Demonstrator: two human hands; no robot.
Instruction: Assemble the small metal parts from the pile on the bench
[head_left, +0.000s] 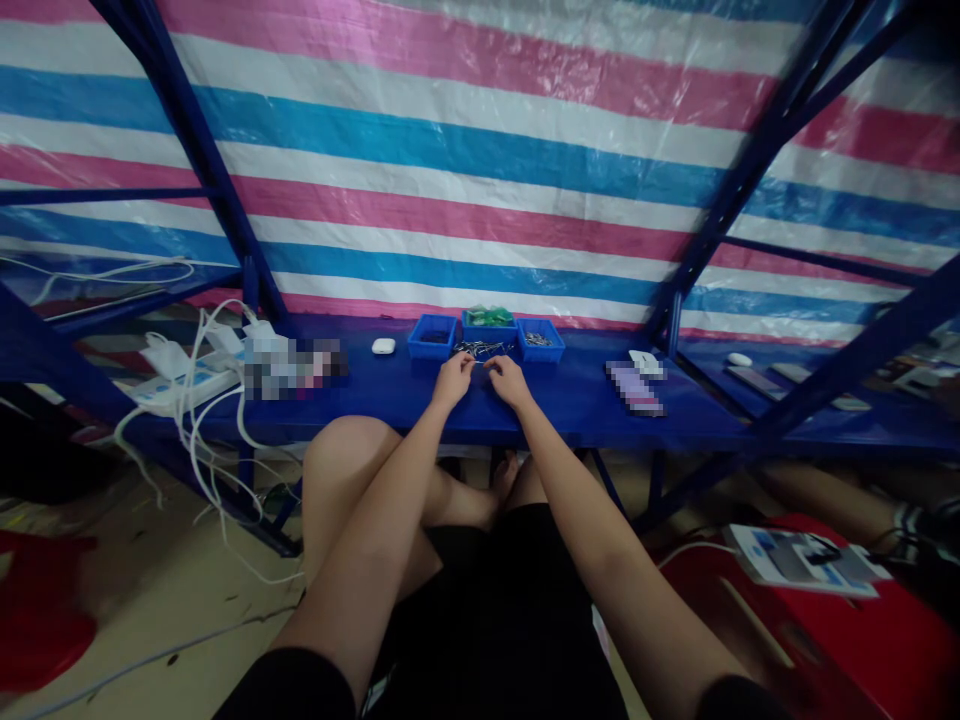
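My left hand and my right hand are close together over the blue table, fingertips pinched and facing each other. A thin, pale piece seems to show between them, too small to name. Just beyond the fingers lies a loose pile of small metal pieces, like screws. Three blue bins stand around the pile. The left bin has dark contents, and the middle bin holds green plastic-looking material. In the right bin are small silvery metal pieces.
A white earbud case lies left of the bins. Farther left, a power strip carries chargers and tangled white cables. A purple blurred item is on the right. Blue frame posts and a striped sheet stand behind.
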